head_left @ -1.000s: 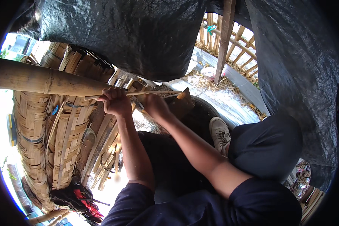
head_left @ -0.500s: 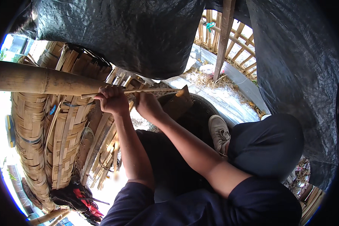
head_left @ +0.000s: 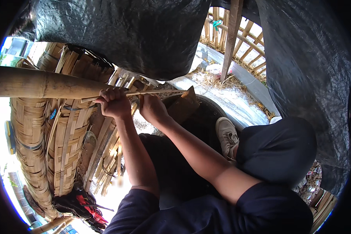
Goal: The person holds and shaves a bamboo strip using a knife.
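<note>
A thin pale bamboo strip (head_left: 165, 91) runs from my left hand toward a brown pointed piece (head_left: 187, 97), its far end close to that piece's tip. My left hand (head_left: 115, 103) is closed in a fist round the strip, and a short end sticks out to the left. Just right of it, my right hand (head_left: 154, 109) is closed too, with its knuckles along the strip. A small brown edge shows between the two hands, but what my right fingers hold is hidden. The pointed piece stands over a dark round tub (head_left: 210, 107).
A thick bamboo pole (head_left: 46, 84) reaches in from the left, ending by my left hand. Rolled woven bamboo mats (head_left: 31, 136) stand at left. Black sheeting (head_left: 124, 35) hangs ahead and at right. A wooden post (head_left: 232, 39) and bamboo fence (head_left: 249, 43) lie beyond. My shoe (head_left: 227, 134) rests beside the tub.
The left end of the bamboo strip has shifted slightly left and down, along with my left hand. My right hand stays nearly in place, still closed.
</note>
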